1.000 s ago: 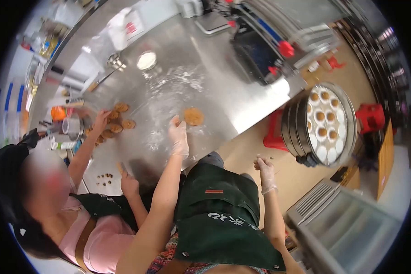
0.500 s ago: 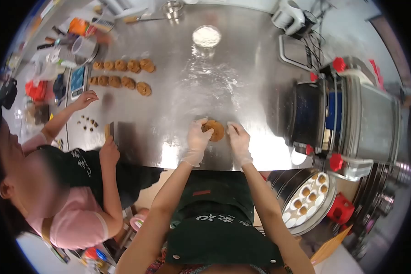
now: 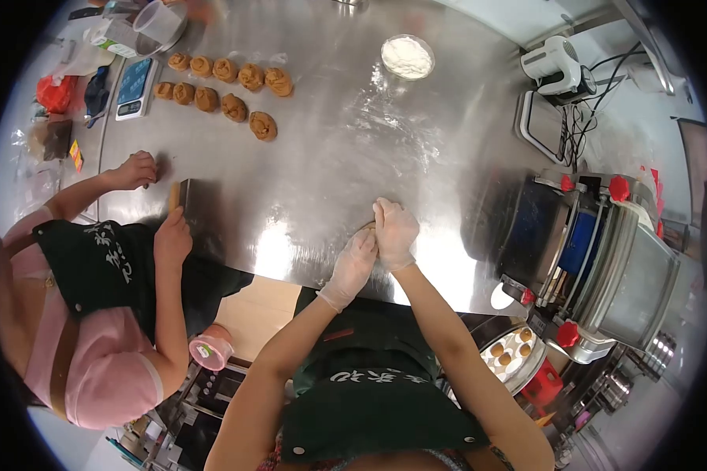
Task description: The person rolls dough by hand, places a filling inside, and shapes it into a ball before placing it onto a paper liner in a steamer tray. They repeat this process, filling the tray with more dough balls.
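Note:
My left hand (image 3: 353, 265) and my right hand (image 3: 396, 232), both in thin clear gloves, are pressed together above the near part of the steel table (image 3: 322, 188). Between them is a piece of brown dough (image 3: 368, 227), nearly all hidden; only a thin edge shows at the top. The left fingers curl around it from the left and below. My right hand closes over it from the right, its fingers bent. Beyond them, a white dusting of flour (image 3: 389, 118) streaks the steel, and a bowl of white powder (image 3: 408, 56) stands farther back.
Two rows of dough pieces (image 3: 225, 70) lie at the back left by a scale (image 3: 134, 89). A co-worker's hand (image 3: 173, 237) grips a wooden-handled blade (image 3: 182, 196). On the right stands a rolling machine (image 3: 597, 251). Below it is a tray of dough balls (image 3: 511, 349).
My hands have come together over the dough, which was a visible flattened round and is now mostly covered. The view has shifted. Small dark pieces near the co-worker no longer show.

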`<state>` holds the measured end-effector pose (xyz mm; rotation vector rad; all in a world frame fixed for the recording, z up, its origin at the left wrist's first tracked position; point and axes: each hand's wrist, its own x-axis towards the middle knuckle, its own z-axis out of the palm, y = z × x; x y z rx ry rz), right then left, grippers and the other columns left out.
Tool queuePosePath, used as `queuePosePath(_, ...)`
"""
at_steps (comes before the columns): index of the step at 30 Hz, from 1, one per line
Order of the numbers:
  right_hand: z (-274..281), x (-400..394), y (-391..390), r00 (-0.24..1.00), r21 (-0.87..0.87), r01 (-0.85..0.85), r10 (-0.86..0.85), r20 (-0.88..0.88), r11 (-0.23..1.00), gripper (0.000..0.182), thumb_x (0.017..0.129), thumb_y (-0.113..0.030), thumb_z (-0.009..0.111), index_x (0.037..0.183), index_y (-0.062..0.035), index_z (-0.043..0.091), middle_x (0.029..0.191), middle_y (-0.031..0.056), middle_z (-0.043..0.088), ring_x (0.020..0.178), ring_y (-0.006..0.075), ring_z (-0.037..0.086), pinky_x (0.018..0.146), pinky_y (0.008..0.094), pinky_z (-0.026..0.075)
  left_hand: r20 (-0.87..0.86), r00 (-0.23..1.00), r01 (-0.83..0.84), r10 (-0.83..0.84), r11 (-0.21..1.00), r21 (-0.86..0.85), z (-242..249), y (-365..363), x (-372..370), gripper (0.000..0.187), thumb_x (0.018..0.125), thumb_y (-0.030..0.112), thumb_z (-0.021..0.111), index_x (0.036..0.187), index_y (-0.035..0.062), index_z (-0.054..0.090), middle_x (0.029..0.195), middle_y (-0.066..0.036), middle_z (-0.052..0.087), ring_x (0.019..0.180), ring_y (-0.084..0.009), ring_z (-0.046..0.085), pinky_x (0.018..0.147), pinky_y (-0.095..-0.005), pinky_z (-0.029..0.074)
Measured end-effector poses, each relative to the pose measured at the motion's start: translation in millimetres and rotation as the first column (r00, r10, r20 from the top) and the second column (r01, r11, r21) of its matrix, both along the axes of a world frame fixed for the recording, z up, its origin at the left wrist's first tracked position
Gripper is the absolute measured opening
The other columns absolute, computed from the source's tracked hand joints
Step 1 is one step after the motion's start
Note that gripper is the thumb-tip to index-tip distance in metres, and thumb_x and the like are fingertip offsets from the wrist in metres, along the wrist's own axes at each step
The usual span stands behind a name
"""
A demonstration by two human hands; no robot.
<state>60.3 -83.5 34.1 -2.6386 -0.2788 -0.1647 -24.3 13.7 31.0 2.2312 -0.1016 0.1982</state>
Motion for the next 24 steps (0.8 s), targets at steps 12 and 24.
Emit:
queuePosePath(12, 0.0, -1.5, -17.5, 0.613, 0.030, 0.702, -0.582, -0.534, 0.712, 0.018, 0.100, -0.024, 0.061, 0.103, -0.0109, 0.072, 0.091, 0.0155, 0.073, 0.087, 0.0335, 0.070, 0.073, 0.0428, 0.056, -0.202, 0.939, 0.277, -0.278, 0.960, -0.032, 30.2, 21.9, 79.9, 0.022, 0.086, 0.006, 0.064, 0.108, 0.0081, 0.069, 0.108, -0.008, 0.064, 0.105, -0.0306, 0.060, 0.087, -0.0444, 0.054)
queuePosePath(24, -26.4, -22.5, 5.9, 0.922, 0.027, 0.368, -0.368, 0.122, 0.929, 0.031, 0.089, -0.012, 0.073, 0.118, -0.0143, 0.062, 0.104, 0.0110, 0.073, 0.084, 0.0319, 0.069, 0.072, 0.0418, 0.056, 0.150, 0.847, 0.468, -0.509, 0.850, 0.241, -11.8, 53.4, 36.6, 0.032, 0.087, 0.005, 0.059, 0.119, 0.0056, 0.063, 0.110, -0.004, 0.062, 0.109, -0.0266, 0.059, 0.089, -0.0384, 0.055)
